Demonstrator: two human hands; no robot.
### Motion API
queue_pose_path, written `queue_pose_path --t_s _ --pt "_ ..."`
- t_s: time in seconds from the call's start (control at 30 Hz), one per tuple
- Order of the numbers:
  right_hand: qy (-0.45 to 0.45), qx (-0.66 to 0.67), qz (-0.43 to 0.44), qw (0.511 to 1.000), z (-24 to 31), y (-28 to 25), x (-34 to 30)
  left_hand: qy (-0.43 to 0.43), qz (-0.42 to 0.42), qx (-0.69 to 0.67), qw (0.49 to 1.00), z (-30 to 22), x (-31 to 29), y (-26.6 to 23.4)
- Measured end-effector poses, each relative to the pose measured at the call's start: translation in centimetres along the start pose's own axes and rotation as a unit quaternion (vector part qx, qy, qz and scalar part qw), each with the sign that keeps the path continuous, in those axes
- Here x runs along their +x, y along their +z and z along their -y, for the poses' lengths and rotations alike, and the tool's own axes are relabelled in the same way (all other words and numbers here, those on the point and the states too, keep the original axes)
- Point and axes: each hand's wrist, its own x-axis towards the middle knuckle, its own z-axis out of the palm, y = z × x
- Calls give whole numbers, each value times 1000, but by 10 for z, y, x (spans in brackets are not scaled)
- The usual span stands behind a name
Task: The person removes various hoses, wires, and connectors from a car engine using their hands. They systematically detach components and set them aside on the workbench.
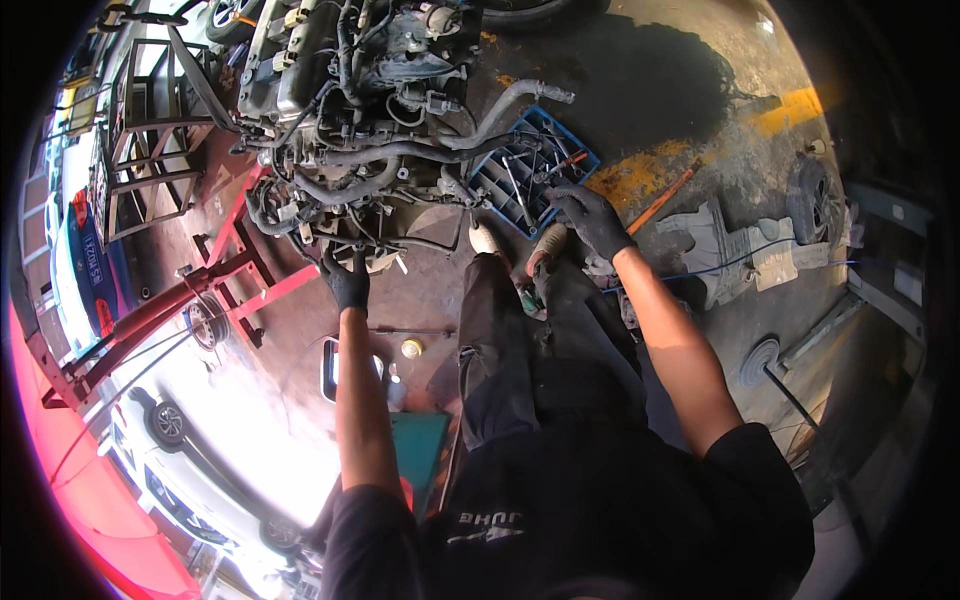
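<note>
My left hand (349,281), in a dark glove, is raised at the near edge of a car engine (350,130). Its thumb and fingers close around a small dark part or tool there, too small to make out. My right hand (594,220), gloved as well, reaches over the near right corner of a blue-rimmed tool tray (583,143). Its fingers stretch toward the tray with nothing visible in them. Several metal wrenches and sockets lie in the tray, among them a long wrench (516,182) and a red-handled tool (567,161).
A red engine stand (237,262) is at the left, beside a black metal frame (150,140). My shoes stand just below the tray. An orange bar (662,200), grey plastic covers (715,250) and a wheel (815,198) lie right. A yellow-topped container (411,348) is near my left forearm.
</note>
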Motion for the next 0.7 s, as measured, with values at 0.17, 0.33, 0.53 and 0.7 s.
queue_pose_path --t_s 0.17,0.33,0.53,0.7 --pt "-18 61 37 997 20 -4 42 -134 -3 76 988 -3 14 45" --pt "103 55 11 993 31 -9 44 -142 -27 -174 974 -44 3 48" --pt "101 6 56 993 -45 13 86 -84 -97 -442 888 3 10 87" --pt "21 156 63 986 -100 60 139 -9 -175 -293 940 78 18 117"
